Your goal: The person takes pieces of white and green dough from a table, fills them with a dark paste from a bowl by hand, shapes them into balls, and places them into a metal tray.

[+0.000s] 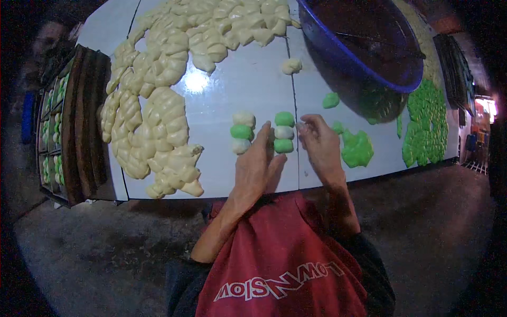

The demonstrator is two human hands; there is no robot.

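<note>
Two short columns of small dough balls lie on the white tabletop in front of me. The left column (242, 132) runs pale, green, pale; the right column (284, 133) runs green, pale, green, its balls touching one another. My left hand (254, 168) is open between the two columns, fingers stretched forward and thumb apart, close to the right column's near end. On that column's other side my right hand (321, 150) is open and loosely bent, with its thumb and fingertips beside the balls. Neither hand visibly holds anything.
A large mass of cut pale dough (163, 113) spreads across the left and far table. Green dough patches (357, 149) and a green dough sheet (425, 127) lie right. A big blue basin (364, 63) stands far right. Stacked trays (74, 121) flank the left edge.
</note>
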